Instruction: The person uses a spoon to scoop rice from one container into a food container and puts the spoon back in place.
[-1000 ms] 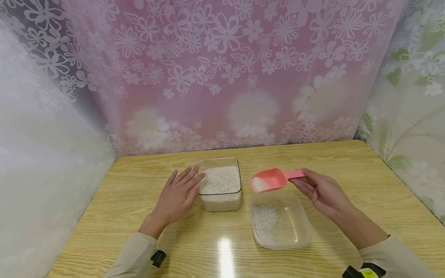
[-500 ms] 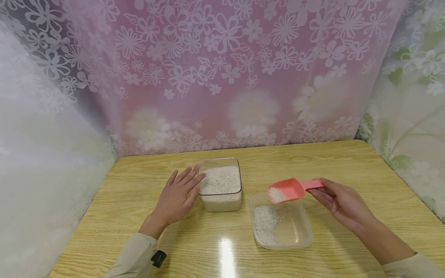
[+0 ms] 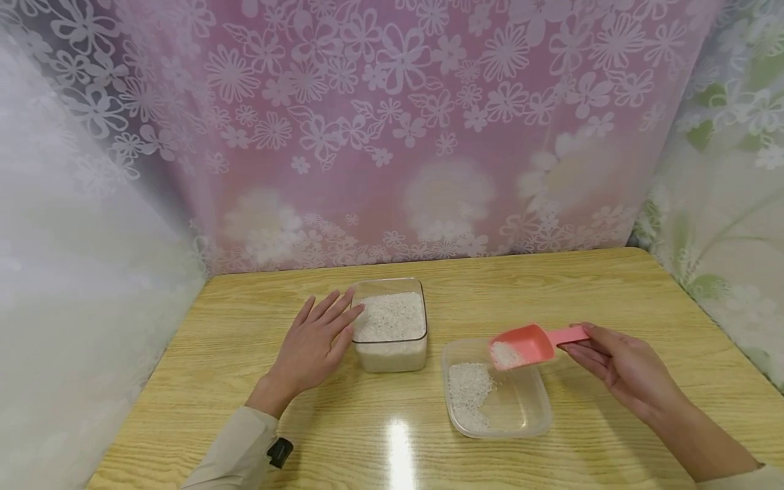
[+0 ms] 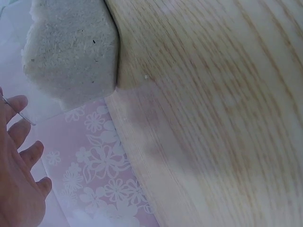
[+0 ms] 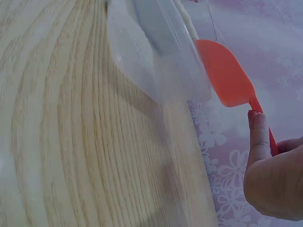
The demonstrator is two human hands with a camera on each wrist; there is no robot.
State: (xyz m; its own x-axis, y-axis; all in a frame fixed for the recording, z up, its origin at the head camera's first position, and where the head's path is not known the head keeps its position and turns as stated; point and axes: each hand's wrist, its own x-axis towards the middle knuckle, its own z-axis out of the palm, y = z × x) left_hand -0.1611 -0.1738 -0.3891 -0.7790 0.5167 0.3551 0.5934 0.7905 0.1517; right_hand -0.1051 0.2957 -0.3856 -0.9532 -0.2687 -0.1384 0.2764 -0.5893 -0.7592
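Note:
My right hand pinches the handle of a pink scoop, which carries a small heap of rice at its front. The scoop hangs over the back right part of a low translucent plastic container, where more rice lies along the left side. My left hand has its fingers spread and touches the left rim of a taller clear container filled well up with rice. In the right wrist view, the scoop's orange-looking underside faces the camera, so its load is hidden there.
Both containers stand on a wood-grain table, the filled one to the left and farther back. A pink floral curtain hangs behind the table's back edge. Pale curtains close off the left and right sides.
The scoop and my right hand have moved right and toward me, from above the container's back edge to over its back right part. My left hand stays at the filled container.

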